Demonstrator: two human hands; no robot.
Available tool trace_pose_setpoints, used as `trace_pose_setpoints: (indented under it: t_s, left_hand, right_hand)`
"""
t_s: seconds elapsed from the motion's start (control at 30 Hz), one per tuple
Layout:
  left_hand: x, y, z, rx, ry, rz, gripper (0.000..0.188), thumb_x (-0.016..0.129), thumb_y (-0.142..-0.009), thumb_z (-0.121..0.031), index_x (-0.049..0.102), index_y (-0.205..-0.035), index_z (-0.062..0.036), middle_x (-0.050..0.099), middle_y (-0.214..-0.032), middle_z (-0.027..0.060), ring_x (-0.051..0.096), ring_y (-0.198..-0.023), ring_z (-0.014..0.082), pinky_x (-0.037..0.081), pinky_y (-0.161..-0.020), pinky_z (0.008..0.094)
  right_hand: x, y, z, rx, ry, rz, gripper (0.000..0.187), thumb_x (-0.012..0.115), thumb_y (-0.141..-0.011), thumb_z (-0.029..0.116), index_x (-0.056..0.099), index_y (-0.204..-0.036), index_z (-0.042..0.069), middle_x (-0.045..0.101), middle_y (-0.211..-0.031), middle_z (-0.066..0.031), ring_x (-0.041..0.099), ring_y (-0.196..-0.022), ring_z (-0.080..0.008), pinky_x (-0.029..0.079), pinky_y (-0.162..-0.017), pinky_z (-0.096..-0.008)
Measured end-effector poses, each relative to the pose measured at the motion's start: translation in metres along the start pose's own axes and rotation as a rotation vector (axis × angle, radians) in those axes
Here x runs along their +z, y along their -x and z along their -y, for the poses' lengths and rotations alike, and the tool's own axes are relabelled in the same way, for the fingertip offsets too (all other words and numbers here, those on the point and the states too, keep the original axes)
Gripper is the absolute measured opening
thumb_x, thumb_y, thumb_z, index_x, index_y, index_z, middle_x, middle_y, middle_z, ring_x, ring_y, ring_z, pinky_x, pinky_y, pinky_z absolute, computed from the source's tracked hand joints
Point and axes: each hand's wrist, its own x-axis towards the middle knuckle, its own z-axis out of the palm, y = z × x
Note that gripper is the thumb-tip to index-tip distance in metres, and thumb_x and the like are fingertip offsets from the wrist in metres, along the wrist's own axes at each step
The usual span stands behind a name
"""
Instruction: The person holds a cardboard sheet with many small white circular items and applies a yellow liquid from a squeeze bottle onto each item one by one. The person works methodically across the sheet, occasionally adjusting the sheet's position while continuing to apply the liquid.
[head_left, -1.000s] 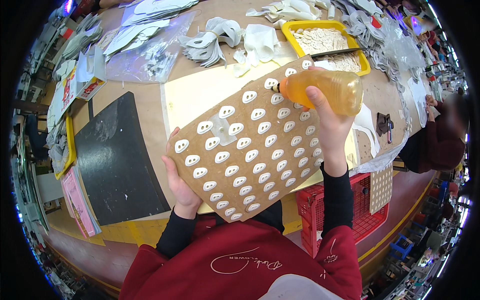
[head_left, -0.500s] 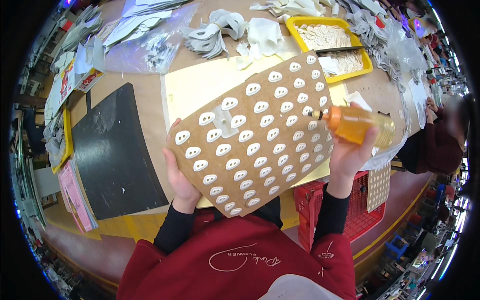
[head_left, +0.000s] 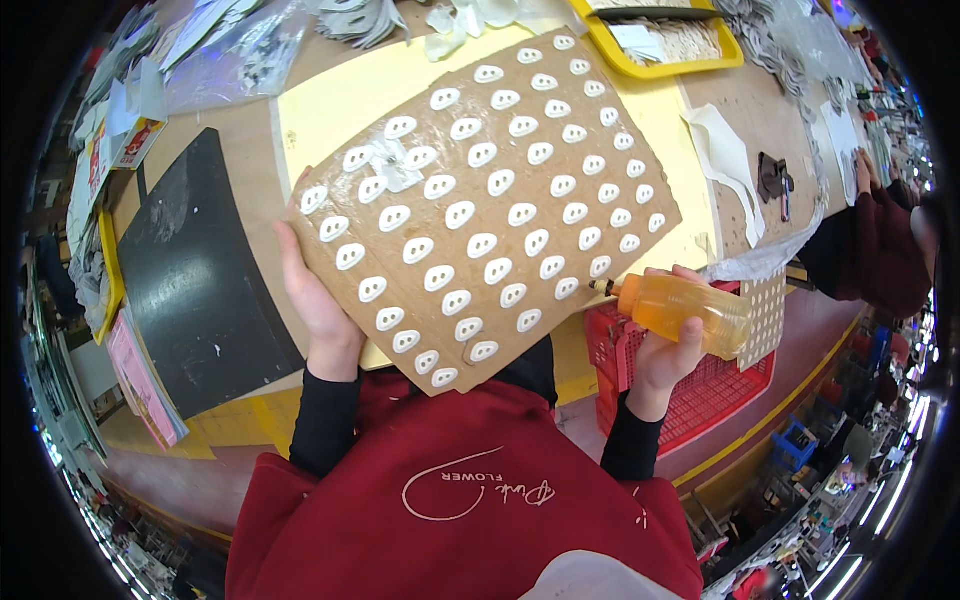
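Note:
My left hand (head_left: 325, 290) grips the left edge of a brown board (head_left: 495, 215), thumb on top, fingers beneath. Rows of small white rounded pieces (head_left: 501, 182), each with two holes, lie across its face. A crumpled translucent patch (head_left: 395, 165) is stuck among them near the far left. The board is tilted above the table. In my right hand (head_left: 665, 355) is a squeeze bottle (head_left: 690, 315) of amber liquid with an orange cap. It leans on its side, its dark nozzle tip just beside a white piece (head_left: 567, 289) at the board's near right edge.
A black board (head_left: 200, 290) lies left. A pale yellow sheet (head_left: 310, 100) lies under the brown board. At the back right stands a yellow tray (head_left: 640, 70) of pale pieces. A red crate (head_left: 720, 395) sits low right, near another dotted board (head_left: 765, 315). A person (head_left: 885, 240) works far right.
The bottle has moved nearer to me along the board, down to its near right edge. My left hand keeps its hold on the board. The whole view has shifted.

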Motion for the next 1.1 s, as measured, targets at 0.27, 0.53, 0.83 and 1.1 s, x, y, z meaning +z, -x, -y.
trace_pose_setpoints:
  t_s: [0.27, 0.53, 0.83, 1.1]
  left_hand:
    - [0.002, 0.001, 0.001, -0.004, -0.067, -0.046, 0.056, 0.024, -0.103, -0.045, 0.036, -0.141, -0.0066, 0.045, -0.138, 0.012, 0.045, -0.126, 0.0229, 0.037, -0.106, 0.0376]
    - [0.004, 0.0, 0.003, 0.043, -0.101, -0.05, 0.055, 0.025, -0.103, -0.045, 0.036, -0.14, -0.0061, 0.045, -0.137, 0.0121, 0.045, -0.126, 0.0227, 0.037, -0.106, 0.037]
    - [0.0, -0.003, 0.006, 0.083, -0.08, -0.056, 0.055, 0.032, -0.101, -0.047, 0.044, -0.132, -0.0024, 0.055, -0.126, 0.0139, 0.058, -0.11, 0.0229, 0.049, -0.093, 0.0352]
    - [0.004, 0.0, 0.002, 0.023, -0.085, -0.064, 0.055, 0.025, -0.102, -0.046, 0.036, -0.141, -0.007, 0.045, -0.138, 0.0115, 0.045, -0.126, 0.0231, 0.037, -0.105, 0.0374]
  right_hand:
    - [0.004, 0.014, -0.001, 0.029, -0.027, 0.058, 0.066, 0.068, -0.08, 0.043, 0.05, -0.118, -0.008, 0.063, -0.105, -0.0233, 0.064, -0.096, -0.03, 0.053, -0.084, -0.0392]
    - [0.005, 0.016, -0.009, 0.02, -0.042, 0.044, 0.069, 0.069, -0.079, 0.045, 0.05, -0.12, -0.007, 0.062, -0.105, -0.0232, 0.063, -0.1, -0.0303, 0.052, -0.086, -0.0393]
    - [0.0, 0.022, -0.011, 0.033, -0.118, 0.193, 0.07, 0.083, -0.07, 0.041, 0.055, -0.116, -0.004, 0.063, -0.111, -0.0184, 0.062, -0.104, -0.0276, 0.051, -0.089, -0.0383]
    - [-0.005, 0.02, -0.007, -0.054, 0.022, 0.231, 0.066, 0.083, -0.07, 0.039, 0.058, -0.114, -0.003, 0.063, -0.111, -0.0184, 0.061, -0.104, -0.0263, 0.05, -0.089, -0.0366]
